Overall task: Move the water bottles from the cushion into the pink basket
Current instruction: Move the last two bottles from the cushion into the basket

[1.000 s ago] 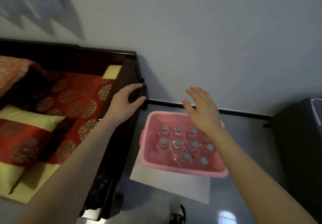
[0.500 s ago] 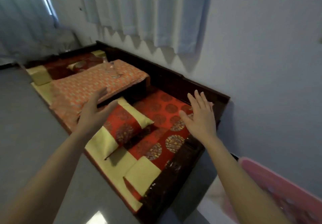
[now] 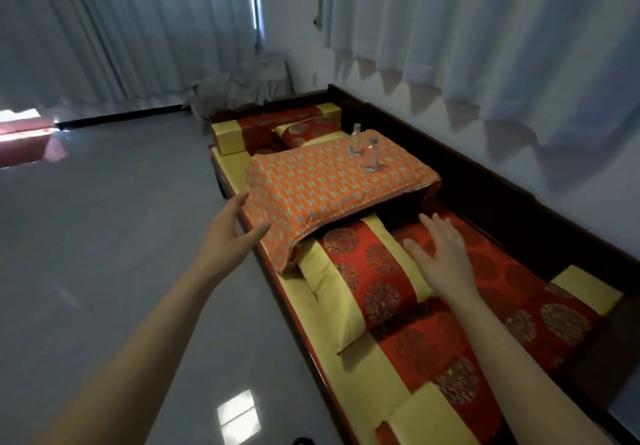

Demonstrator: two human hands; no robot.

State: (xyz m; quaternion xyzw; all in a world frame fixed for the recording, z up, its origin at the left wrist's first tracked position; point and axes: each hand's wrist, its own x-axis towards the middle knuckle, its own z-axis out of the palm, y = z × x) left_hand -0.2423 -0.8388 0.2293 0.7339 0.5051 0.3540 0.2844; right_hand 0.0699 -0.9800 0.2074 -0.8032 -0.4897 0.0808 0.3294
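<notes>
Two clear water bottles stand upright on an orange patterned cushion (image 3: pixel 322 181) far along the low couch. The nearer bottle (image 3: pixel 372 155) has a grey cap; the farther bottle (image 3: pixel 356 141) stands just behind it to the left. My left hand (image 3: pixel 230 228) is open, fingers spread, at the cushion's near left corner. My right hand (image 3: pixel 441 254) is open, palm down, over a red and yellow pillow (image 3: pixel 363 278), well short of the bottles. Both hands hold nothing. The pink basket is out of view.
The dark wooden couch frame (image 3: pixel 485 181) runs along the right wall under white curtains (image 3: pixel 502 39). More red and yellow pillows (image 3: pixel 304 129) lie at the far end. Glossy grey floor (image 3: pixel 104 236) spreads to the left, with a reddish object (image 3: pixel 24 138) at the far left.
My view has swung left from the pink basket to along the couch. Both open hands have come forward toward the orange cushion, and the two bottles are now closer in view.
</notes>
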